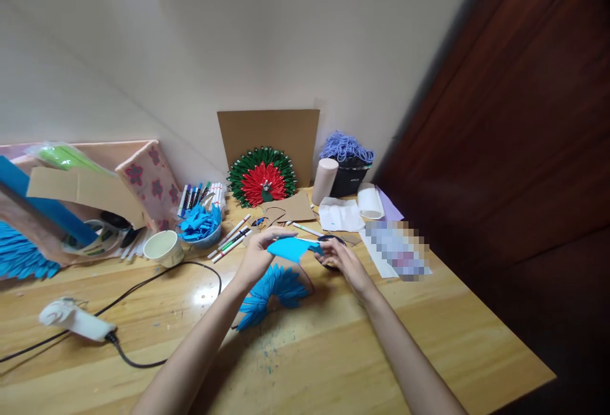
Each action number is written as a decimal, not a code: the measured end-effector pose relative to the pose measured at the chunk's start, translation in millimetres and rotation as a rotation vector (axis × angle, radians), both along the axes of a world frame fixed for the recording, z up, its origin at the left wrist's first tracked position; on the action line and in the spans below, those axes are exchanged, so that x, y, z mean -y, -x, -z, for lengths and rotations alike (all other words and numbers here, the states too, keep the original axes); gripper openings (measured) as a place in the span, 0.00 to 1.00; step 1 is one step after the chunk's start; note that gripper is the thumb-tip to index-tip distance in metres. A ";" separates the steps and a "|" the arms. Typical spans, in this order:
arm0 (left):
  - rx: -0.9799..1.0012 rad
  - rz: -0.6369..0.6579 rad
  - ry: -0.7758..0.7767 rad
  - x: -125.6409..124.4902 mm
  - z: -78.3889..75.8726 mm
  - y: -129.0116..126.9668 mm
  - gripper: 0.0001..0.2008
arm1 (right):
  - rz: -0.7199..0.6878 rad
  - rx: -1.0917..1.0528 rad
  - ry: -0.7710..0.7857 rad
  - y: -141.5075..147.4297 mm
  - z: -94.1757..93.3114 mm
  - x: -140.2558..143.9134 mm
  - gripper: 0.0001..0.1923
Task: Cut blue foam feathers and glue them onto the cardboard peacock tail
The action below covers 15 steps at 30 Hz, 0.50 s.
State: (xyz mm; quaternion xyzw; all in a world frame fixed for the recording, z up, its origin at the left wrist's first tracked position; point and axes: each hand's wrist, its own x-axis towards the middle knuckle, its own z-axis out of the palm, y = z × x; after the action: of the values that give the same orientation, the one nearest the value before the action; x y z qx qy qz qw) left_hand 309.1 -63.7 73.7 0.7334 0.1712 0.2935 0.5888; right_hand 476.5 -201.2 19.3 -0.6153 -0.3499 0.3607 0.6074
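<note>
A flat piece of blue paper (291,248) is held above the wooden table (333,351) between both hands. My left hand (260,251) pinches its left end and my right hand (339,256) grips its right end. Right under them lies a half fan of folded blue paper strips (271,293) glued on brown card. A dark round object sits partly hidden beneath my right hand.
A white glue gun (71,318) with a black cord lies at the left. Behind the hands stand a white cup (163,248), a bowl of blue paper pieces (200,224), markers (231,240), a red-green paper peacock (261,178), a paper roll (325,181), purple yarn (345,147).
</note>
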 end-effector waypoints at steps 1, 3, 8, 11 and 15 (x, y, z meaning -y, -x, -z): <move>0.039 0.027 -0.007 0.4 -2.2 1.3 0.09 | -0.110 -0.172 -0.008 8.3 -4.7 0.1 0.32; 0.080 0.079 -0.012 1.9 -4.7 3.5 0.09 | -0.258 -0.386 -0.011 23.6 -13.4 1.2 0.37; 0.061 0.130 -0.019 7.5 -9.5 20.1 0.09 | -0.240 -0.289 -0.008 44.7 -20.0 3.4 0.24; 0.000 0.091 0.002 5.3 -14.8 49.9 0.11 | -0.223 0.072 0.029 42.1 -9.7 4.4 0.22; -0.172 -0.030 0.072 -3.0 -14.5 104.4 0.11 | -0.258 0.477 0.139 29.4 12.9 0.6 0.26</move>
State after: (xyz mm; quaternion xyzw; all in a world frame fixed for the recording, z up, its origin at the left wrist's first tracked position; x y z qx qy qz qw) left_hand 204.7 -60.7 88.1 0.7316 0.2423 0.2319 0.5935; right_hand 447.2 -201.8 6.4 -0.6733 -0.5329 0.3032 0.4133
